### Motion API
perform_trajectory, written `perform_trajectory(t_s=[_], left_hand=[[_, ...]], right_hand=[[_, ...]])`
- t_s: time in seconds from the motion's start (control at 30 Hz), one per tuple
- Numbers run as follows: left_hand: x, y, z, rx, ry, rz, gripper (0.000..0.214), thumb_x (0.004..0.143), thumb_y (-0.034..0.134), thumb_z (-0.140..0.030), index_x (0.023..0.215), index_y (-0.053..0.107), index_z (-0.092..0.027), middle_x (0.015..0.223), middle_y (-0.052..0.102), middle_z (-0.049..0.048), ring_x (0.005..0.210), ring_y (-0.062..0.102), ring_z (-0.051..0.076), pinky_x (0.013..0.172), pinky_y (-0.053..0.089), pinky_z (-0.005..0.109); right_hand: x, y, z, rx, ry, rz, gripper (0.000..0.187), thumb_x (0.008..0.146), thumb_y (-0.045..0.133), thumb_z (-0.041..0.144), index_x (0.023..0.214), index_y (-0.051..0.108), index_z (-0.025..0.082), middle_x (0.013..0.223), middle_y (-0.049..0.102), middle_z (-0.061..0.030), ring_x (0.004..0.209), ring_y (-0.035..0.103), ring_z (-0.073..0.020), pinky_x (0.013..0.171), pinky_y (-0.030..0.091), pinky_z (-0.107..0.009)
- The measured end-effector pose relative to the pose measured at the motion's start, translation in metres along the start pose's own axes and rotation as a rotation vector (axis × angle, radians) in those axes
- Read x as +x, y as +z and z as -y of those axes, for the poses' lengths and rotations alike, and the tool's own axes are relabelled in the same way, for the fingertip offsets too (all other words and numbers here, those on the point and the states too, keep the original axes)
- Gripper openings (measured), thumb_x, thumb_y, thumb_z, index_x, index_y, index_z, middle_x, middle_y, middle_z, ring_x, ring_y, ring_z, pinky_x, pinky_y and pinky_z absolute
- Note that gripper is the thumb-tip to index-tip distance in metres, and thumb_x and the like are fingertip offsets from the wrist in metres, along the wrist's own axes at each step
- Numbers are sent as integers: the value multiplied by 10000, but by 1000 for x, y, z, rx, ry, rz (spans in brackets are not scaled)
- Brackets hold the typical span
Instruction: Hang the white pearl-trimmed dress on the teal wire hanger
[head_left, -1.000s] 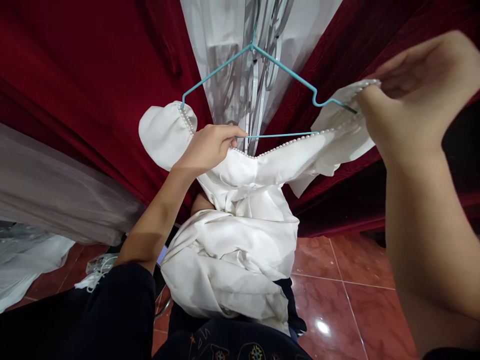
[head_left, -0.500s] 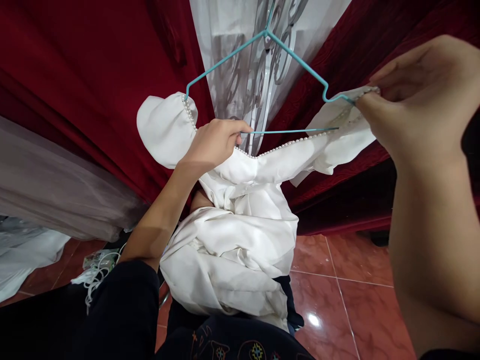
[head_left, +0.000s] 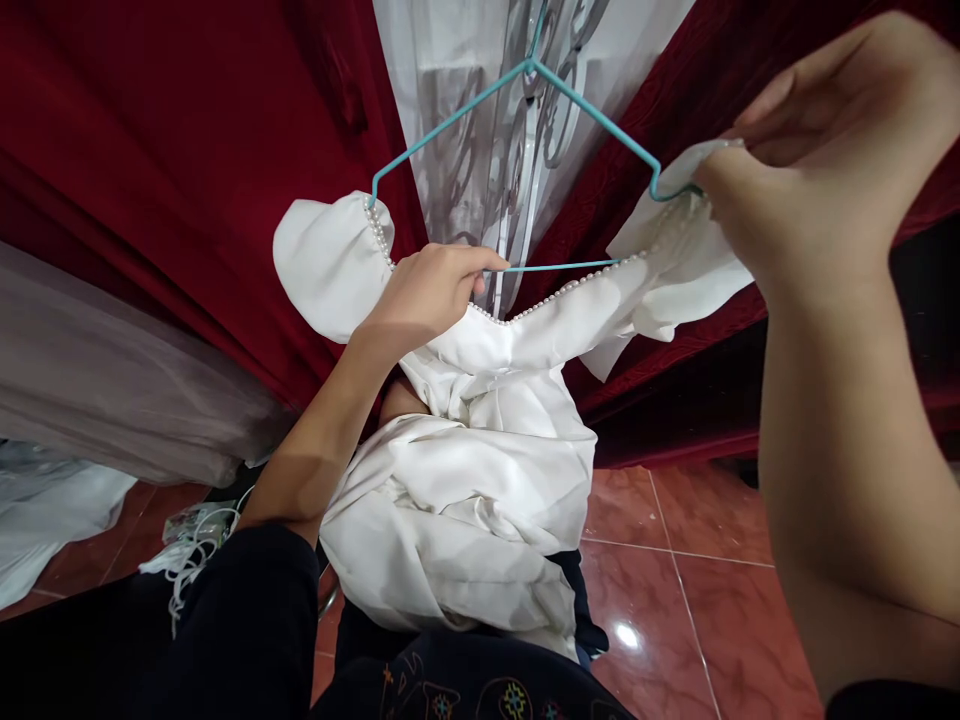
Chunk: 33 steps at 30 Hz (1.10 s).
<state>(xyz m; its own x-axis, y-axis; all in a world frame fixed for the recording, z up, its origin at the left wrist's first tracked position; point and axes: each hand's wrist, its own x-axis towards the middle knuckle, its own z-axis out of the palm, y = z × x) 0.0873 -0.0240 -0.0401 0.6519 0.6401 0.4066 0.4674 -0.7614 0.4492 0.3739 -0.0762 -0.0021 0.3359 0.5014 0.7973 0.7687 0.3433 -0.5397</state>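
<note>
On the thin teal wire hanger [head_left: 450, 127] hangs a glossy white satin dress [head_left: 480, 480], crumpled and edged with small pearl beads. The left hand [head_left: 431, 295] has its grip closed round the hanger's bottom bar at the neckline. The right hand [head_left: 817, 150] pinches the dress's shoulder fabric at the hanger's right end. Dark red velvet curtains [head_left: 187, 150] fall behind the hanger.

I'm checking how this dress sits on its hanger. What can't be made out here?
Head view:
- hanger hook: cut off by the top edge.
- hanger's right end: hidden under the sleeve pinched by the right hand.
- bar's left end: covered by the left hand.
- dress hem: behind dark clothing.
</note>
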Motion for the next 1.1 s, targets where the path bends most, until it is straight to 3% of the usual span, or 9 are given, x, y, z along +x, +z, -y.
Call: perform_trajectory(t_s=[0.2,0.37,0.53,0.6,0.7,0.77,0.87,0.97,1.1], left_hand=[[-3,-3,-1,75,6,-15,535,890,460,3,1187,812,-271,973,804,-13,923,750,207,802,557,341],[-7,-3,0,197,22,-70,462,924,490,-38,1172,809,-262,995,803,10,931,741,237,831,541,378],[-5,8,4,199,62,-90,401,976,491,-70,1185,778,-257,1010,786,17,964,717,228,958,513,413],[-9,15,6,214,76,-121,394,996,483,-73,1189,770,-262,1099,774,28,1050,697,235,1009,500,435],[-22,24,9,235,148,-330,369,1041,470,-95,1190,754,-276,1292,699,44,1239,620,230,1107,483,445],[-34,25,11,272,190,-620,320,1067,500,-118,1173,750,-286,1296,655,60,1282,577,219,1151,478,441],[-44,18,19,444,79,-990,247,1035,632,-174,1251,698,-274,1326,584,107,1331,522,252,1209,455,484],[-36,6,34,560,-61,-1024,465,1002,680,-266,1440,526,-280,1490,514,133,1451,459,291,1275,394,512],[-15,-11,62,349,-103,-956,331,1077,405,-140,1349,519,-290,1365,645,7,1334,587,169,1206,463,415]], right_hand=[[1,26,3,227,1,18,373,610,608,-119,773,520,204,753,631,12,579,565,-88,534,429,-256],[-36,25,14,313,-388,-267,173,936,551,91,901,653,226,962,684,-59,961,689,-185,859,552,-376],[-89,57,18,20,-379,283,257,988,544,337,1225,631,286,1146,736,-58,1063,692,-249,927,543,-454],[-106,74,11,-56,-352,320,298,991,545,347,1266,638,280,1097,750,-48,982,682,-250,921,502,-475],[-121,90,2,-96,-341,188,301,1006,528,327,1264,677,290,1042,756,-31,948,665,-235,945,449,-470],[-126,93,4,-44,-316,127,278,1014,521,298,1232,693,305,1051,763,-13,937,665,-212,953,434,-453],[-129,91,15,22,-299,96,221,1012,530,271,1136,709,307,1037,768,5,932,669,-201,953,421,-445],[-132,91,25,7,-264,97,199,1012,537,286,1108,711,301,1017,760,-6,934,663,-220,955,421,-462],[-131,88,26,-38,-227,96,173,1034,548,331,1045,717,295,967,759,-1,890,653,-216,965,423,-472]])
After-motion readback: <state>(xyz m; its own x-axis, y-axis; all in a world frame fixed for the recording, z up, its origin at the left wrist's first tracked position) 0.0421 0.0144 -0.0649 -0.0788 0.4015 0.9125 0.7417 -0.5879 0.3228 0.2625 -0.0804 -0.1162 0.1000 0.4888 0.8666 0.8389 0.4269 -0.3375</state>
